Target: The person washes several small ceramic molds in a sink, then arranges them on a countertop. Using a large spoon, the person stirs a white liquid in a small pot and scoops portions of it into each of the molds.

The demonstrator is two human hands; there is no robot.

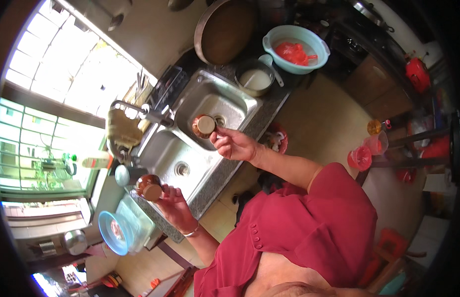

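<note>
My left hand [175,207], with a bangle at the wrist, grips a small brown glazed ceramic pot [144,182] at the sink's near-left corner. Its pale round base faces up towards me. In my right hand [233,144] is a similar brown ceramic pot [198,127], pinched at its edge, its pale flat base also showing. This second pot is over the right basin [230,98] of the steel double sink, close to the drain. The left basin [161,148] lies between my hands. A black faucet [159,116] stands behind the basins.
A dark pot with cloudy liquid [255,79] sits right of the sink, beside a pale blue tub [315,42] holding something red. A large round pan [228,33] leans behind. At left are a grey-lidded container [128,175], a bottle [94,159] and a blue-rimmed basin [113,243].
</note>
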